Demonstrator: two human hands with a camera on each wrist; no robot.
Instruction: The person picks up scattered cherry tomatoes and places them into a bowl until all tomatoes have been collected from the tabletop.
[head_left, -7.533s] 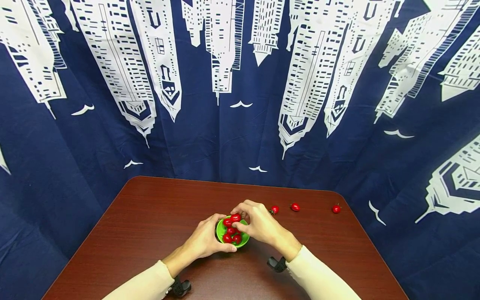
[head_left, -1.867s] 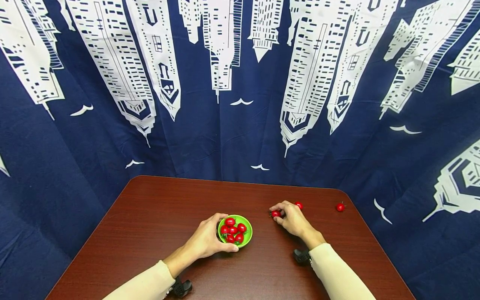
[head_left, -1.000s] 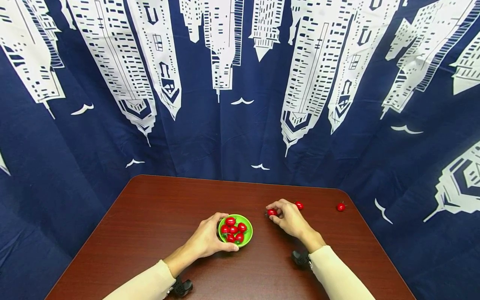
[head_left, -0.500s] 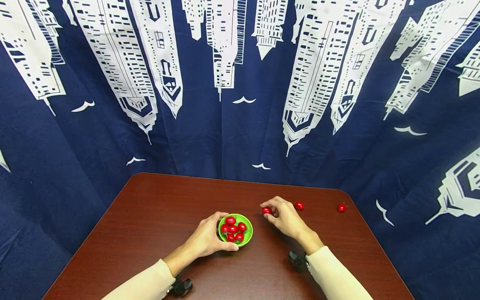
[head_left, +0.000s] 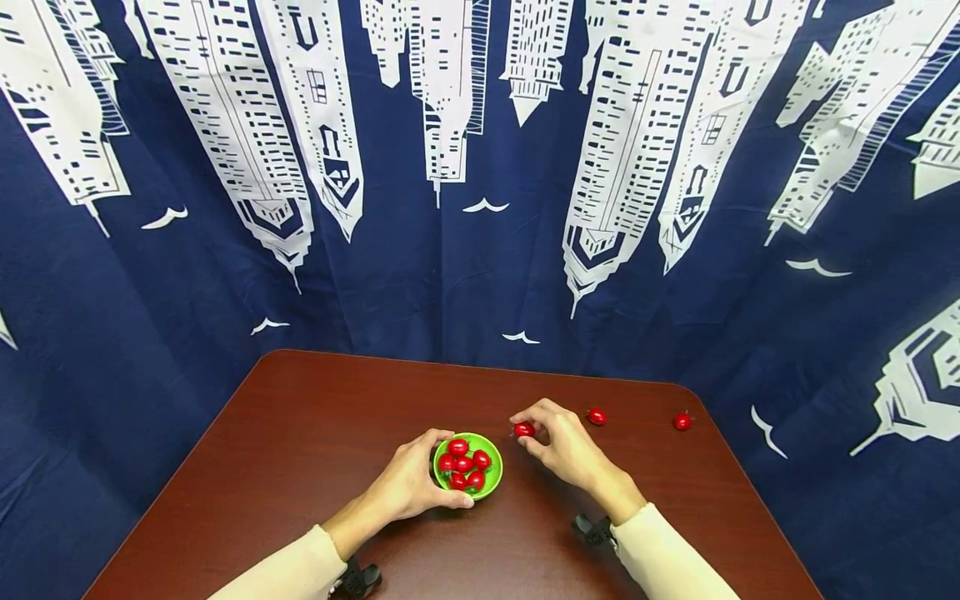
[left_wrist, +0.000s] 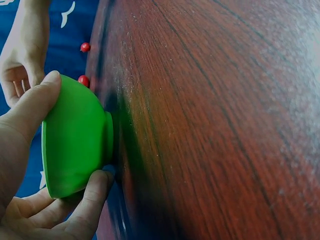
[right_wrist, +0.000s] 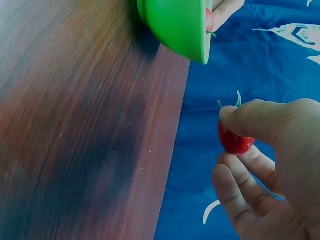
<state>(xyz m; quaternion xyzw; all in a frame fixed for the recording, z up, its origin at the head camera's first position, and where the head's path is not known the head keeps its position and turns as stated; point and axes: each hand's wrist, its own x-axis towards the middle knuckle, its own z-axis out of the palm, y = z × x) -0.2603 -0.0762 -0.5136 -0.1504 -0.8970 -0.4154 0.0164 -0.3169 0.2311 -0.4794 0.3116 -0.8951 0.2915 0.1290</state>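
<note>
My left hand (head_left: 412, 479) grips a small green bowl (left_wrist: 75, 140), thumb on one side and fingers round the other. Several red cherry tomatoes (head_left: 464, 464) with green stems lie inside the bowl in the head view. Just right of the bowl, my right hand (head_left: 562, 442) pinches one cherry tomato (right_wrist: 235, 135) between thumb and fingers. In the right wrist view its stem points up, toward the bowl, and the tomato is raised off the table.
Two more cherry tomatoes lie on the brown wooden table (head_left: 315, 433): one tomato (head_left: 597, 417) behind the right hand, another tomato (head_left: 682, 422) near the right edge. A blue cloth (head_left: 405, 292) with white buildings hangs beyond the table's back edge.
My right hand put a tomato into the bowl earlier, then took another from the table. It has since carried that one left toward the bowl. My left hand has stayed at the bowl.
</note>
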